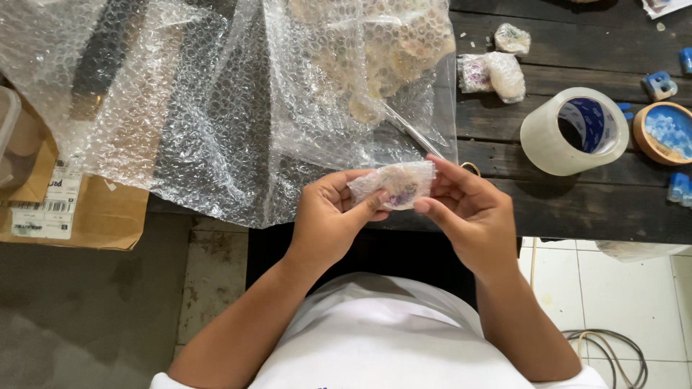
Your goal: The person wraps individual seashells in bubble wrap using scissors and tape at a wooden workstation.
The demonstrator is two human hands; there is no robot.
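White short-sleeved shirt; bare forearms; no rings visible.

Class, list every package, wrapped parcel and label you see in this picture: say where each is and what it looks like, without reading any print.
Small bubble-wrapped parcel: held between left hand and right hand, clear with purple inside.
Cardboard box: far left, brown.
Label: on that box, white rectangle, dark print.
Wrapped parcels: on the dark table, upper right, clear and pale.
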